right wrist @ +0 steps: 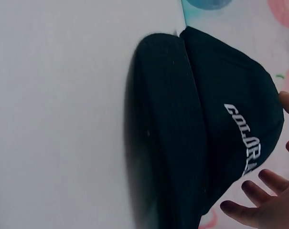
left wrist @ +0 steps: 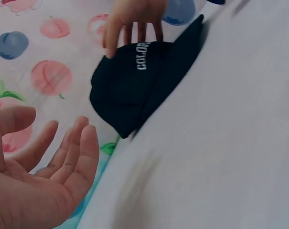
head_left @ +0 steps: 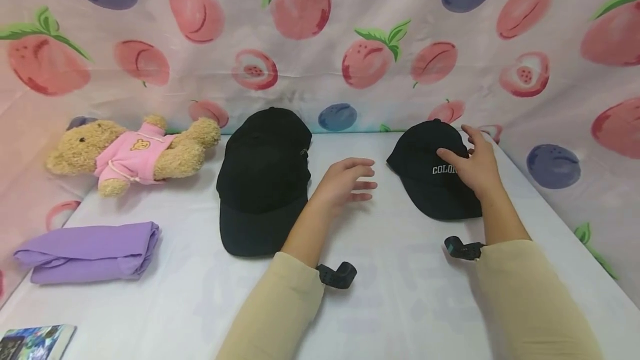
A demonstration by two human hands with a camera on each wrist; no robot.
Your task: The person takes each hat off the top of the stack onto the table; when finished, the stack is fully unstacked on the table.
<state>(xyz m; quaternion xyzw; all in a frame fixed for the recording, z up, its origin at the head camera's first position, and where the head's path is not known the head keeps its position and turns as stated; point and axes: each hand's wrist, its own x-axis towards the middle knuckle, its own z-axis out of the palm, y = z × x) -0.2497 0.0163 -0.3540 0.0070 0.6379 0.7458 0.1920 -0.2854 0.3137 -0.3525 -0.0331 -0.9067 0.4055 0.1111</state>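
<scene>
A black baseball cap (head_left: 425,165) with white lettering on its front sits on the right side of the white table, brim toward me. My right hand (head_left: 475,163) is at its crown, fingers spread apart. In the right wrist view the thumb meets the crown's edge, while the fingertips (right wrist: 249,191) appear just off the fabric. Between the caps hovers my left hand (head_left: 345,182), holding nothing, its fingers loosely extended toward the lettered cap. Just left of that hand lie black caps (head_left: 262,176), apparently overlapping, with one brim facing me; how many cannot be told.
A teddy bear (head_left: 135,154) in a pink top lies at the back left. Nearer stands a folded purple cloth (head_left: 90,251). A colourful booklet-like item (head_left: 37,340) is cut off at the front left corner. Fruit-printed curtain (head_left: 300,71) encloses the back and sides.
</scene>
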